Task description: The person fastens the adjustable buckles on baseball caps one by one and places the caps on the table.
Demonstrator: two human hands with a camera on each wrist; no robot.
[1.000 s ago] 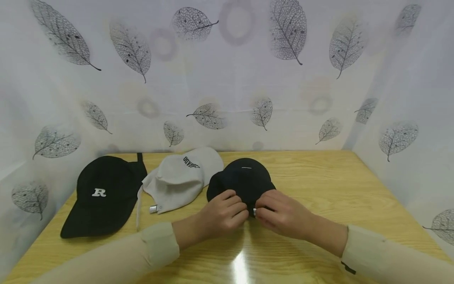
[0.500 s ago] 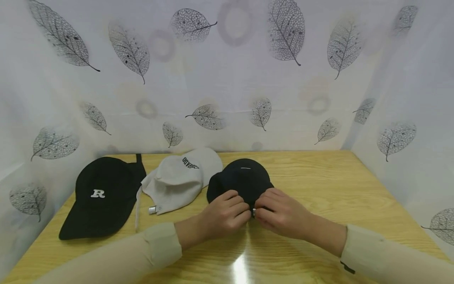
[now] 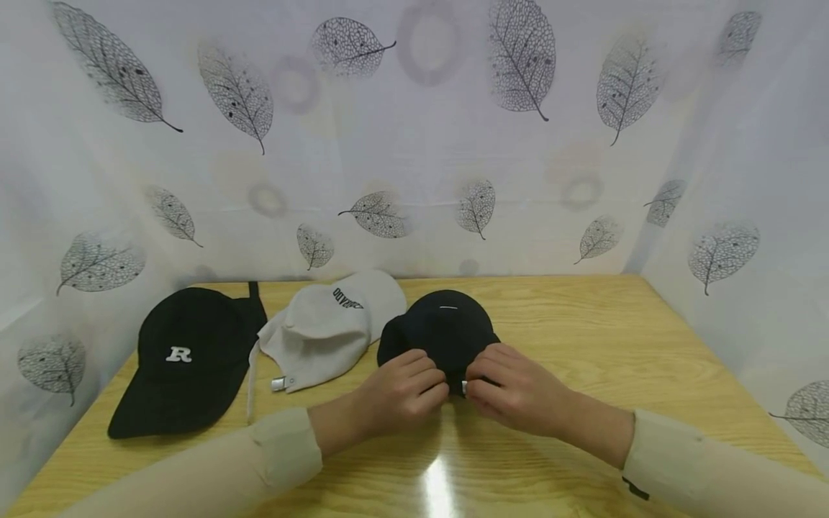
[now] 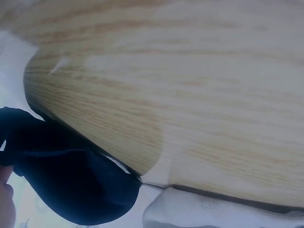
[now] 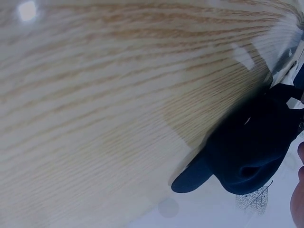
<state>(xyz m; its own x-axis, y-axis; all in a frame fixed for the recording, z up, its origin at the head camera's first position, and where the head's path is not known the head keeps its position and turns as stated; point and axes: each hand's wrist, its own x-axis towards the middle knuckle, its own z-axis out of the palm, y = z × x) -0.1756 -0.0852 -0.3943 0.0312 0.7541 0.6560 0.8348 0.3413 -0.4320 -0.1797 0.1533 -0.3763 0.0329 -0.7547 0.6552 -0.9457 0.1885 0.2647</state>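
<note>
A dark navy baseball cap (image 3: 447, 327) stands on the table with its back strap toward the person, and a short white line shows on its crown. My left hand (image 3: 406, 392) pinches the strap's left part with curled fingers. The right hand (image 3: 518, 388) pinches the strap's other side, beside a small silver buckle (image 3: 464, 388). Fingers hide most of the strap. In the left wrist view the navy cap (image 4: 80, 180) lies at lower left, with fingertips (image 4: 5, 204) at the edge. In the right wrist view the cap (image 5: 256, 137) fills the right side, near fingers (image 5: 298, 194).
Left of the navy cap lies a light grey cap (image 3: 330, 327) with dark lettering and a metal buckle (image 3: 278, 383) on its strap. Farther left is a black cap (image 3: 188, 360) with a white R. A leaf-print curtain (image 3: 427, 144) surrounds the wooden table (image 3: 583, 324).
My left hand edges slightly right toward the other hand, then back left, widening the small gap at the strap. The right hand and the caps stay nearly still.
</note>
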